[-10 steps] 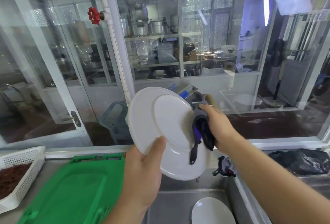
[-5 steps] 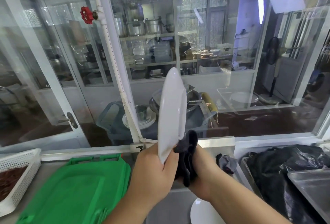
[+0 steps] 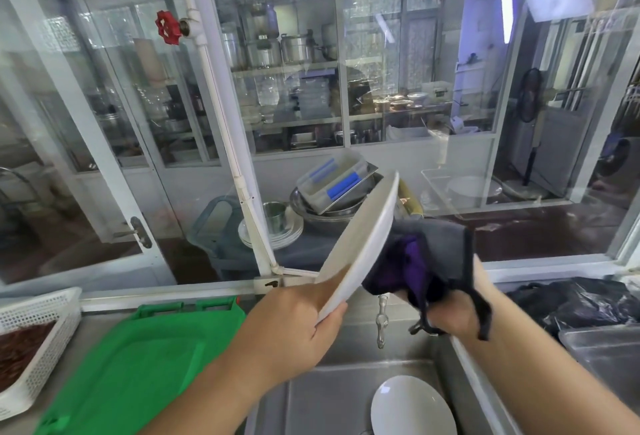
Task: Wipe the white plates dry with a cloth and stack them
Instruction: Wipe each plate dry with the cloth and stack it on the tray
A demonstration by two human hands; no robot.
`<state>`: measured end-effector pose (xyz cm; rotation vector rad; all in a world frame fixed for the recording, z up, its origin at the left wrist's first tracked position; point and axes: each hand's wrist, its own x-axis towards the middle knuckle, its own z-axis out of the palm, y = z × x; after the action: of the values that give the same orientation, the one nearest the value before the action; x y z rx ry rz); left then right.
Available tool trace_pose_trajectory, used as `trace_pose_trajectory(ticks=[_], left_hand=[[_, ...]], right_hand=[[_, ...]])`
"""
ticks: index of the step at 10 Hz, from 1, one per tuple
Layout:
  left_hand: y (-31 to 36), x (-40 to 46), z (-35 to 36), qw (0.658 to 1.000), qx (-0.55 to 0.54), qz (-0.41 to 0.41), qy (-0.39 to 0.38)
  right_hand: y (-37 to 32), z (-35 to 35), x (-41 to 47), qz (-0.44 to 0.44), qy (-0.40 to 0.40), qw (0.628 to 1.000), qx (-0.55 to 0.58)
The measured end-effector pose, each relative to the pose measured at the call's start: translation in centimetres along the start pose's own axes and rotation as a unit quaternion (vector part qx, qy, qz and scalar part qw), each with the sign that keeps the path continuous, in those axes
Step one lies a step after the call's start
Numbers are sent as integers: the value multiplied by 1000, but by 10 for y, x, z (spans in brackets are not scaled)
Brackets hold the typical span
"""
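Observation:
My left hand (image 3: 294, 327) grips the lower rim of a white plate (image 3: 363, 244), held nearly edge-on and leaning to the right above the sink. My right hand (image 3: 453, 310) holds a dark grey and purple cloth (image 3: 415, 261) bunched against the plate's right face. A second white plate (image 3: 412, 407) lies flat in the steel sink (image 3: 329, 396) below.
Green trays (image 3: 138, 365) are stacked on the counter at left, beside a white perforated basket (image 3: 38, 327) of reddish-brown contents. A tap (image 3: 381, 323) hangs over the sink. A black bag (image 3: 581, 303) and a steel tub (image 3: 609, 351) sit at right. A glass partition rises behind.
The plate went from facing me to edge-on, then tilted to the right. The cloth moved from the plate's front face to its right side, and my right hand rose.

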<state>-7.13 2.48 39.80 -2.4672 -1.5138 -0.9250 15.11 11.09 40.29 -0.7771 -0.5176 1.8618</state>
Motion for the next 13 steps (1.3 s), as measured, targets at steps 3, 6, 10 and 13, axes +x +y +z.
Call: trace_pose_trajectory(ticks=[3, 6, 10, 13], left_hand=[[-5, 6, -7, 921, 291, 148, -214], [-7, 10, 4, 944, 242, 86, -206], [-26, 17, 4, 852, -382, -354, 52], [16, 17, 69, 595, -601, -526, 88]], right_hand=[[-18, -15, 5, 93, -143, 982, -77], [13, -46, 4, -4, -69, 997, -23], [2, -91, 1, -44, -28, 999, 1], [-7, -131, -19, -20, -48, 997, -58]])
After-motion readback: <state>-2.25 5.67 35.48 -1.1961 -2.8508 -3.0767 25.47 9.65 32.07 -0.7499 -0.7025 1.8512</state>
